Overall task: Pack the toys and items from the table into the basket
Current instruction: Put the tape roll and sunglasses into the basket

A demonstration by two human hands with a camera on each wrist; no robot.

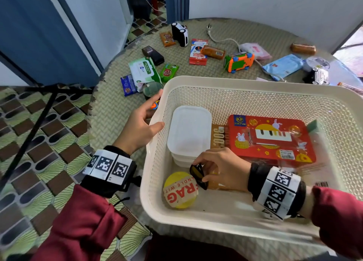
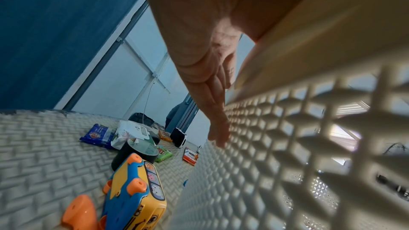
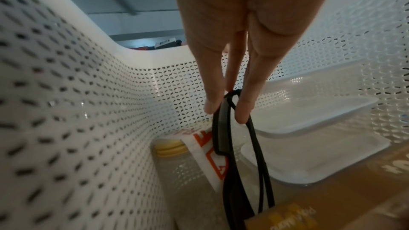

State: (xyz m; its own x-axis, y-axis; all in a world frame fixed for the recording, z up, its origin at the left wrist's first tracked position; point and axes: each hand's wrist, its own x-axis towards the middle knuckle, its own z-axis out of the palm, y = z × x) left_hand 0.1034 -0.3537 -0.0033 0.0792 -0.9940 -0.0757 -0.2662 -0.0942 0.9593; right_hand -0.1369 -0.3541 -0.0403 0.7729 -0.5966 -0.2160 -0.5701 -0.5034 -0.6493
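A cream mesh basket (image 1: 216, 82) stands on the woven table mat. My left hand (image 1: 145, 119) holds its left rim, thumb inside and fingers flat on the outer wall (image 2: 287, 146). Inside the basket, my right hand (image 1: 200, 166) pinches folded black sunglasses (image 1: 198, 175) between fingertips (image 3: 209, 107). The sunglasses (image 3: 221, 128) hang just above a yellow-lidded jar (image 1: 179, 190) taped with fragile tape. Stacked white containers (image 1: 188, 131) and a red box (image 1: 271, 137) also lie in the basket.
A blue-yellow toy car (image 2: 135, 193) and a dark tape roll (image 2: 137, 151) sit beside the basket's left wall. Farther back lie a wipes pack (image 1: 144, 70), a pencil box (image 1: 198, 51), an orange-green toy car (image 1: 238, 61), snacks and a white cable (image 1: 222, 39).
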